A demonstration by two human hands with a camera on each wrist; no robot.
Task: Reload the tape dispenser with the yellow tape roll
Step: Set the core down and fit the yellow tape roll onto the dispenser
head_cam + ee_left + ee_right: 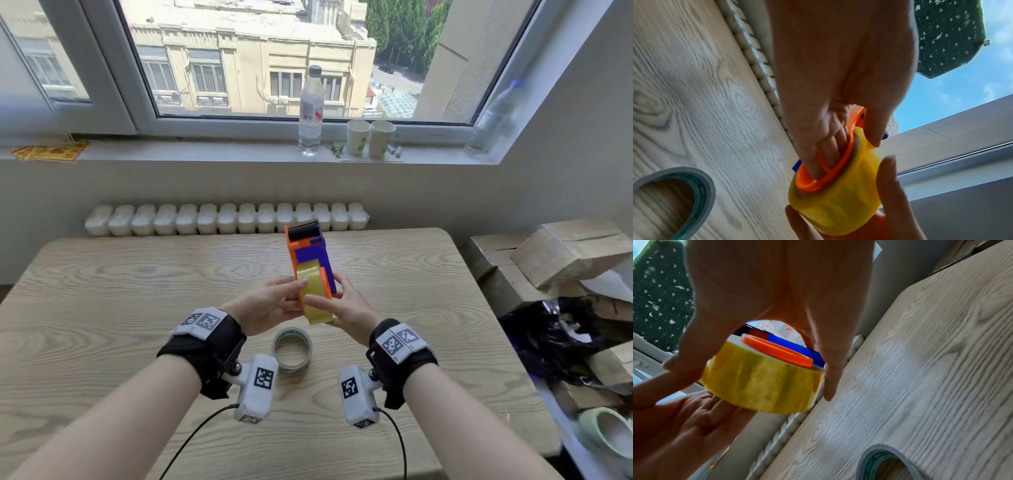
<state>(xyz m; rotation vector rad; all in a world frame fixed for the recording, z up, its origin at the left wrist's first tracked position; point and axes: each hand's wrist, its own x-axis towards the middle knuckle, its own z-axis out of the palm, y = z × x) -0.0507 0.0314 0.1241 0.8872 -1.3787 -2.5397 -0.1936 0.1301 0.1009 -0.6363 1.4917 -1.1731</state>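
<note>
Both hands hold the orange and blue tape dispenser point(306, 254) upright above the wooden table point(137, 291), its black roller end pointing away. The yellow tape roll point(313, 295) sits over the dispenser's orange hub point(838, 168). My left hand point(295, 294) has its fingers hooked inside the hub and its thumb on the roll's rim. My right hand point(327, 291) spans the yellow tape roll point(764, 382) with its thumb on one side and a finger on the other. The blue side plate point(795, 345) shows behind the hub.
A thin, nearly spent grey tape roll point(292, 347) lies flat on the table just below the hands. A radiator point(226, 219) runs along the far edge. Cardboard boxes point(565, 253) and black bags point(548, 335) crowd the right side. A bottle point(311, 113) and paper cups point(370, 137) stand on the sill.
</note>
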